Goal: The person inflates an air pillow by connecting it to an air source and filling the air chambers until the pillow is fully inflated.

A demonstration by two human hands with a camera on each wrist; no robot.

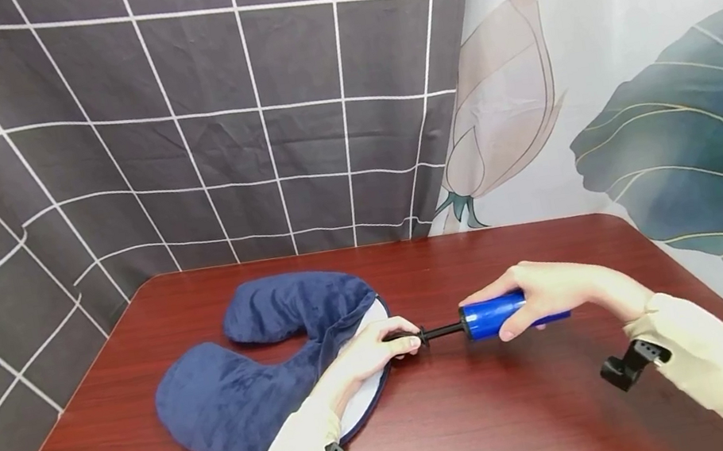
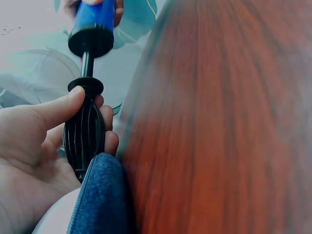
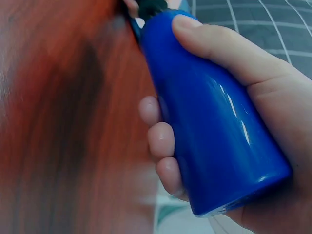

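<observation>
A hand air pump (image 1: 495,315) with a shiny blue barrel lies sideways above the table, its black rod partly drawn out. My right hand (image 1: 550,290) grips the barrel; in the right wrist view the fingers (image 3: 161,139) curl round the blue side. In the left wrist view, my left hand (image 2: 29,131) holds the pump's ribbed black handle (image 2: 84,134), thumb near its collar. A navy plush U-shaped neck pillow (image 1: 219,408) rests to the left, partly behind my left wrist. Its pale edge panel (image 1: 365,410) and zip face the left hand.
The reddish-brown wooden table (image 1: 485,429) carries the pillow. A dark grey curtain (image 1: 211,155) with white grid lines hangs behind and to the left. A white curtain (image 1: 540,170) with flower and leaf prints hangs at right. Both sleeves have black wrist-worn devices.
</observation>
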